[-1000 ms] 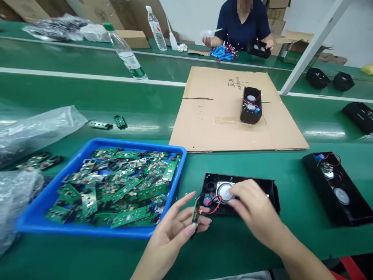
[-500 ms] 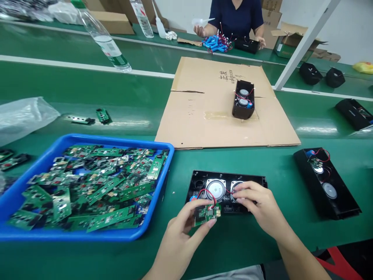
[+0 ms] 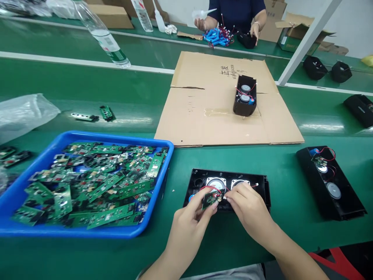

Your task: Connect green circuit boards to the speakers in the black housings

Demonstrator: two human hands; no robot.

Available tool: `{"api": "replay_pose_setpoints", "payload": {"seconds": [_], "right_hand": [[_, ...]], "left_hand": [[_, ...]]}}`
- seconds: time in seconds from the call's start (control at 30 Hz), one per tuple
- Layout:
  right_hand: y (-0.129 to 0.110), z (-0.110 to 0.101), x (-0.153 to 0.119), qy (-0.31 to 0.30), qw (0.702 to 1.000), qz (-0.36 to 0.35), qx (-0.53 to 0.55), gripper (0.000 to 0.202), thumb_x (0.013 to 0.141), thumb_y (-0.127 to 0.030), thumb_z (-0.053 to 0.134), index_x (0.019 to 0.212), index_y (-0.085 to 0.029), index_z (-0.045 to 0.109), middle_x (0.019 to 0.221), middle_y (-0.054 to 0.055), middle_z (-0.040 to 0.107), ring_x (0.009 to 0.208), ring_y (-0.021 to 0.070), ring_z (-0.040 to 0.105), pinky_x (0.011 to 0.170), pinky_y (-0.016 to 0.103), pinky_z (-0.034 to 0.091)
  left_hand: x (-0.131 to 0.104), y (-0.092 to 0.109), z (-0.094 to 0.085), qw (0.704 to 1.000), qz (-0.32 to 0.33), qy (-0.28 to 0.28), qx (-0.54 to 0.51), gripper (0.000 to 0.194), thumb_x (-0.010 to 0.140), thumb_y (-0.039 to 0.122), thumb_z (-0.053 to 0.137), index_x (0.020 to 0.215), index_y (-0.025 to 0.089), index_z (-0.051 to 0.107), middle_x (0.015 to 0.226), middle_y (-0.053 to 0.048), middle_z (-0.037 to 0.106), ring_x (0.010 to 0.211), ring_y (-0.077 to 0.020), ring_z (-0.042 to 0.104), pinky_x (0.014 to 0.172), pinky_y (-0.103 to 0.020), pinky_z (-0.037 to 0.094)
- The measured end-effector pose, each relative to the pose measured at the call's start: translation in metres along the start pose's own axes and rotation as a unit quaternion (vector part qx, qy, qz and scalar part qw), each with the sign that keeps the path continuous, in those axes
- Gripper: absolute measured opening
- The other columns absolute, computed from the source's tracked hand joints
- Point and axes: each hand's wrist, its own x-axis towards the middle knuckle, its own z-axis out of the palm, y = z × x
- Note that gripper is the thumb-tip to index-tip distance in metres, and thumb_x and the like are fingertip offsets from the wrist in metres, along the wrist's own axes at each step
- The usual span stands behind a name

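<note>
A black speaker housing (image 3: 259, 190) with two round silver speakers lies in front of me. Over its front edge my left hand (image 3: 189, 221) pinches a small green circuit board (image 3: 209, 200), to which a red wire runs. The thumb and index finger of my right hand (image 3: 247, 204) are pressed together around a small white connector (image 3: 224, 198), close against the board's right end. Part of the right speaker is hidden behind that hand.
A blue tray (image 3: 170, 171) full of green boards stands at left. Cardboard (image 3: 215, 128) behind bears a second housing (image 3: 244, 107); a third housing (image 3: 323, 186) lies at right. Across the bench a person (image 3: 236, 15) handles a black part near blue cylinders (image 3: 217, 37).
My right hand has moved left and down from the right speaker to the board. The board has been raised and turned slightly. The person opposite has turned the black part.
</note>
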Motion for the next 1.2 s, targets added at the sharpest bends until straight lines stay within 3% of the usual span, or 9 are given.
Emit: {"api": "replay_pose_setpoints", "payload": {"seconds": [0.17,0.33,0.53,0.73,0.83,0.97,1.07,1.2], "right_hand": [[-0.002,0.004,0.001,-0.01,0.999,-0.015,-0.039,0.027,0.092,-0.013,0.039,0.077,-0.014,0.061,0.07,0.004,0.056,0.067,0.0156,0.049,0.058,0.027,0.041],[-0.003,0.005,0.0,-0.01,0.991,-0.054,-0.124,0.027,0.09,-0.011,0.04,0.073,-0.015,0.06,0.067,0.004,0.055,0.062,0.0159,0.046,0.055,0.028,0.037],[0.006,-0.003,0.006,-0.025,0.998,-0.042,-0.031,0.016,0.09,-0.019,0.048,0.1,-0.013,0.059,0.069,0.003,0.06,0.063,0.0145,0.052,0.057,0.026,0.043],[0.008,-0.003,0.011,-0.016,0.998,-0.057,0.01,0.014,0.09,-0.018,0.049,0.091,-0.014,0.062,0.07,0.003,0.062,0.063,0.0143,0.05,0.057,0.026,0.044],[0.006,-0.006,0.01,-0.017,0.998,-0.055,-0.02,0.009,0.084,-0.013,0.058,0.091,-0.015,0.062,0.075,0.004,0.063,0.067,0.0156,0.05,0.058,0.027,0.045],[0.01,-0.026,0.001,-0.029,0.995,0.004,-0.095,0.03,0.074,-0.019,0.07,0.101,-0.017,0.06,0.094,0.008,0.061,0.083,0.0204,0.054,0.067,0.032,0.05],[0.019,-0.044,-0.011,-0.037,0.984,0.06,-0.165,0.027,0.078,-0.02,0.065,0.105,-0.017,0.058,0.093,0.007,0.061,0.082,0.0212,0.056,0.062,0.032,0.05],[0.031,-0.051,-0.021,-0.049,0.979,0.072,-0.184,0.012,0.088,-0.021,0.051,0.092,-0.018,0.061,0.081,0.005,0.061,0.074,0.0182,0.056,0.054,0.028,0.046]], "left_hand": [[0.002,0.002,0.002,0.999,0.032,-0.006,0.023,0.024,0.074,0.024,0.062,0.098,0.022,0.065,0.08,0.0,0.074,0.067,-0.0198,0.071,0.063,-0.024,0.058],[0.002,0.008,0.003,0.997,0.058,-0.015,0.051,0.023,0.074,0.023,0.062,0.096,0.023,0.068,0.079,-0.001,0.074,0.065,-0.0204,0.07,0.052,-0.022,0.055],[0.007,0.017,-0.002,0.994,0.074,-0.067,0.04,0.02,0.074,0.02,0.06,0.091,0.025,0.069,0.076,0.0,0.073,0.061,-0.0183,0.067,0.058,-0.023,0.054],[0.007,0.013,-0.002,0.992,0.082,-0.087,0.047,0.016,0.076,0.022,0.058,0.087,0.024,0.069,0.074,-0.001,0.072,0.058,-0.0182,0.066,0.054,-0.023,0.052],[0.005,0.01,0.002,0.991,0.09,-0.077,0.063,0.014,0.077,0.023,0.058,0.088,0.024,0.067,0.073,0.0,0.072,0.057,-0.017,0.065,0.05,-0.021,0.051],[0.003,0.007,0.004,0.994,0.085,-0.026,0.066,0.018,0.075,0.025,0.061,0.092,0.023,0.066,0.081,-0.001,0.073,0.062,-0.018,0.067,0.049,-0.02,0.052],[0.001,0.006,0.002,0.992,0.078,0.018,0.102,0.021,0.074,0.029,0.063,0.094,0.023,0.065,0.08,-0.002,0.073,0.052,-0.0159,0.064,0.043,-0.02,0.049],[0.001,0.004,-0.001,0.989,0.07,0.038,0.127,0.024,0.075,0.034,0.062,0.095,0.021,0.063,0.071,0.0,0.071,0.042,-0.0131,0.058,0.035,-0.019,0.045]]}}
